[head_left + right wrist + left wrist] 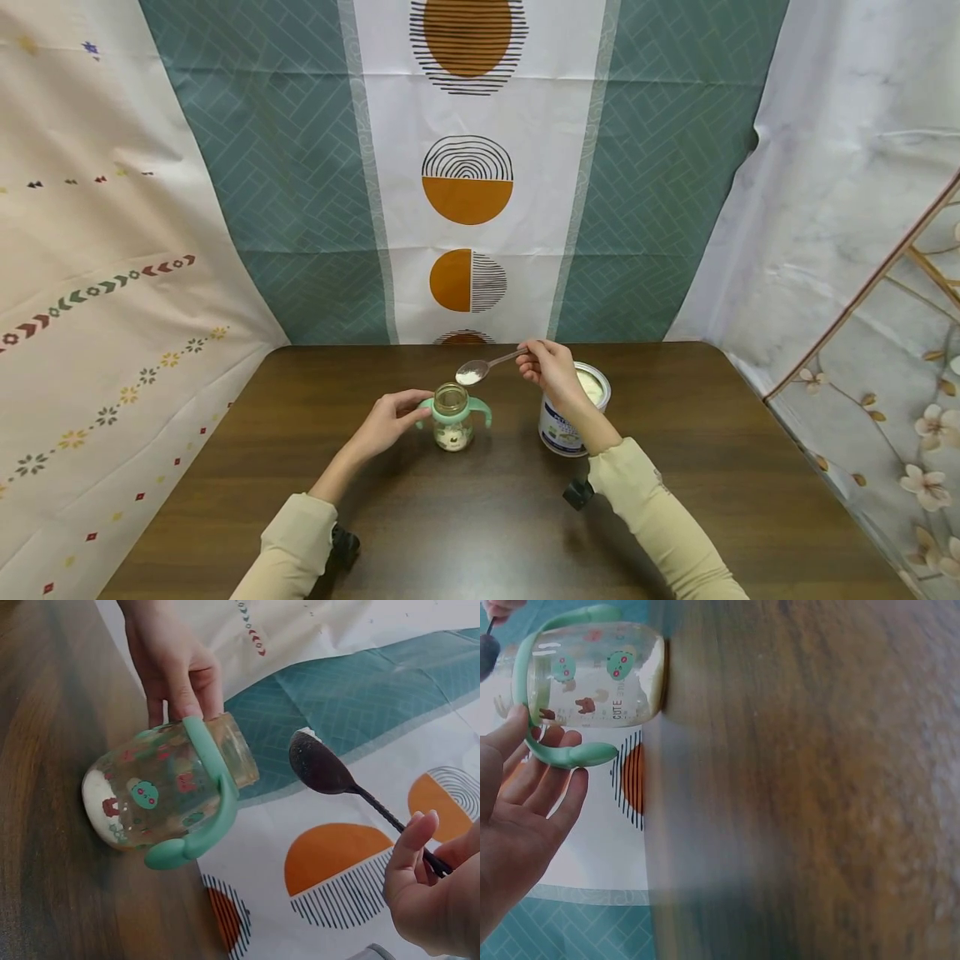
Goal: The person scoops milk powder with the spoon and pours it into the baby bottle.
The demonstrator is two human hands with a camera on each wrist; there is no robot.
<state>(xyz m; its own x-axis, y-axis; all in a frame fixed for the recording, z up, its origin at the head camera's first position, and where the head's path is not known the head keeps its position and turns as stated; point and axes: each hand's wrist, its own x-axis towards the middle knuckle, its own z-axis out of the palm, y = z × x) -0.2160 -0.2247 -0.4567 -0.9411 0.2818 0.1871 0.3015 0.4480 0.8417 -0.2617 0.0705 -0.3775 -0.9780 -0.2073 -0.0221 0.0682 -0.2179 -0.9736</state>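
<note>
A clear baby bottle [452, 435] with a green two-handled collar stands uncapped on the table, white powder at its bottom. My left hand [390, 423] pinches the collar's left handle [562, 755] between thumb and fingers. In my right hand [551, 367] is a spoon [476, 371], gripped by the end of its handle. White powder lies in the spoon's bowl [319, 761], which hangs above and just right of the bottle's open mouth [241, 754]. Under my right forearm stands an open tin [562, 429] of pale powder, partly hidden by the wrist.
The brown wooden table [465, 525] reaches back to a patterned cloth [468, 200] hung behind it. More hung cloths flank the table at left and right. The tin is to the bottle's right, a short way off.
</note>
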